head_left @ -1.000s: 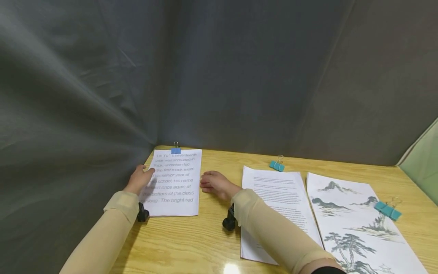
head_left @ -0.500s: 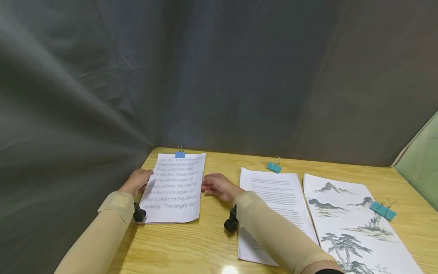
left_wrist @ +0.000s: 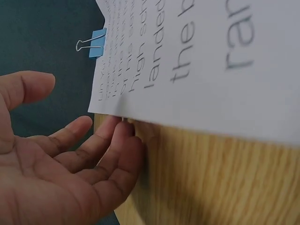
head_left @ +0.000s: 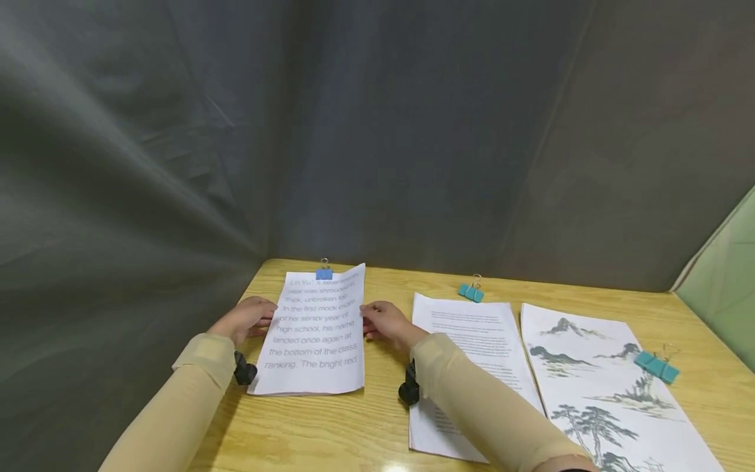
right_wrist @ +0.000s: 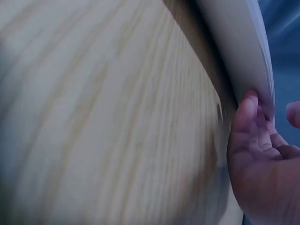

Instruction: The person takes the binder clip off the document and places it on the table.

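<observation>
A clipped stack of large-print paper [head_left: 315, 341] is at the left of the wooden table, a blue binder clip [head_left: 324, 273] on its far edge. Its right side curls upward. My left hand [head_left: 244, 318] is at the left edge; in the left wrist view its fingertips [left_wrist: 125, 129] meet the sheet's edge from below, thumb standing apart. My right hand [head_left: 386, 322] is at the opposite edge. In the right wrist view its fingers [right_wrist: 246, 110] touch the raised underside of the paper [right_wrist: 239, 47], and the thumb is off the sheets.
To the right lies a small-print stack [head_left: 466, 321] with a teal binder clip [head_left: 471, 292], partly under my right forearm. Beyond it is a landscape-painting stack [head_left: 566, 341] with another teal clip [head_left: 657, 367]. A dark curtain [head_left: 401, 144] closes off the back and left.
The large-print stack has shifted right and toward me, and its right side has curled up. My left hand has gone from lying over the edge to beside it; the right hand now touches the right edge.
</observation>
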`<action>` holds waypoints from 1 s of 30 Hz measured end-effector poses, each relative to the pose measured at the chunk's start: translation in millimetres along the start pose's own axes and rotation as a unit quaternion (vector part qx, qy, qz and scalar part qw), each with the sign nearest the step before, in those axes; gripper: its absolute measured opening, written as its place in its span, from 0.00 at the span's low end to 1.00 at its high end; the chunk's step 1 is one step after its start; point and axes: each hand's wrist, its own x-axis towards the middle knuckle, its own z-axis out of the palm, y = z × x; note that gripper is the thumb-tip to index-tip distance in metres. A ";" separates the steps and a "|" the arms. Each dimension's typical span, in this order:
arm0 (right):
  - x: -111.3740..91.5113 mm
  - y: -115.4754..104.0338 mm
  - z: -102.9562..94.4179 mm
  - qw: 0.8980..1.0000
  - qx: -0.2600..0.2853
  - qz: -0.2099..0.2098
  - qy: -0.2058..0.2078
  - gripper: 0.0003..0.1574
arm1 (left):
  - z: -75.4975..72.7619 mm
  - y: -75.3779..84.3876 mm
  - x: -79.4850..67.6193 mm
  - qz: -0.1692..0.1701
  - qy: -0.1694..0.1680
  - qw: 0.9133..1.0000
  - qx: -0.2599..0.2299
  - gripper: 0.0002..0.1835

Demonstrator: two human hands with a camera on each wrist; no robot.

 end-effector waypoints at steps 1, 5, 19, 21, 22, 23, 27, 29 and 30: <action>-0.1 0.0 -1.3 1.000 -0.012 -0.004 0.005 0.17 | 0.8 0.5 0.6 0.003 -0.002 1.000 -0.001 0.19; -0.8 -0.1 -9.1 0.999 -0.047 -0.016 0.010 0.12 | 3.5 1.8 3.6 0.016 -0.037 0.999 -0.011 0.20; -5.4 -4.3 -37.9 0.994 -0.104 -0.019 0.009 0.05 | 20.3 15.0 16.4 0.032 -0.087 0.996 -0.005 0.22; -5.8 -5.3 -39.4 0.994 -0.108 -0.018 0.006 0.04 | 23.4 17.8 19.5 0.036 -0.086 0.996 -0.006 0.23; -6.0 -5.6 -40.0 0.994 -0.109 -0.017 0.007 0.04 | 25.1 19.1 21.1 0.036 -0.085 0.996 -0.007 0.24; -6.0 -5.9 -40.6 0.994 -0.111 -0.015 0.007 0.04 | 26.7 20.4 22.6 0.034 -0.080 0.996 -0.007 0.24; -7.9 -6.0 -42.9 0.992 -0.122 -0.007 0.017 0.04 | 31.7 24.4 27.6 0.029 -0.073 0.997 -0.006 0.25; -8.8 -6.1 -43.7 0.992 -0.125 -0.003 0.018 0.03 | 33.7 26.0 29.4 0.026 -0.073 0.997 -0.010 0.25; -9.6 -6.3 -44.1 0.992 -0.127 -0.002 0.018 0.03 | 34.5 26.7 30.2 0.026 -0.075 0.997 -0.011 0.26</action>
